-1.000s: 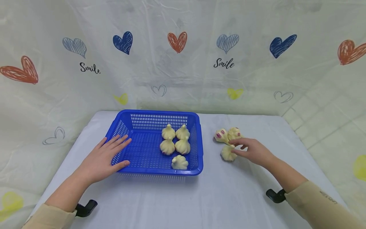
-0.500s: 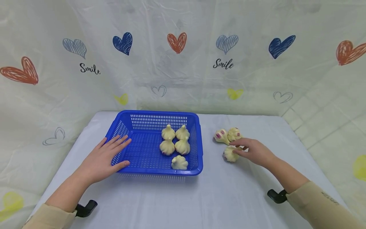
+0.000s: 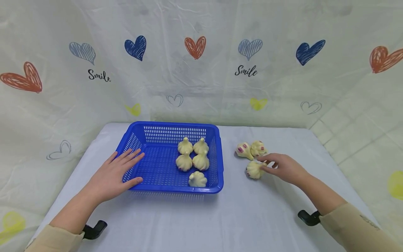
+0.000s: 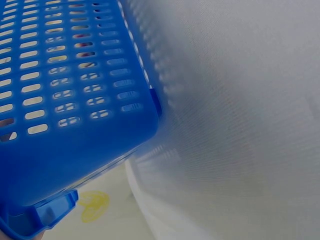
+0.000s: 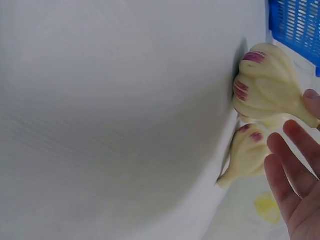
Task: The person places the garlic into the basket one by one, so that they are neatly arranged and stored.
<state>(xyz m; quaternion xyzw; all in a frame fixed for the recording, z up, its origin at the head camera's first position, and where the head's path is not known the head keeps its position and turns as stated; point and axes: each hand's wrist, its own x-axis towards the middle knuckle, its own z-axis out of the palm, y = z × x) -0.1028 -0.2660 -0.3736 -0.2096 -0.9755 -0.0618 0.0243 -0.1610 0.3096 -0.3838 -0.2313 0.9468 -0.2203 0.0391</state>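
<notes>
My right hand pinches the stem of a cream garlic bulb low over the white table. In the right wrist view that garlic bulb shows purple streaks, with the thumb on its stem and the other visible fingers held apart from it. Two more garlic bulbs lie just behind, one at left and one at right. My left hand, fingers spread, lies over the left side of a blue plastic basket. Inside the basket's right half sit several garlic bulbs.
A white cloth covers the table. Behind it hangs a pale sheet printed with hearts and words. In the left wrist view the slotted basket wall stands close beside the tablecloth.
The bulb at my right hand has shifted slightly right and toward me, and its stem now sits between my fingers. The left hand and the basket have not moved.
</notes>
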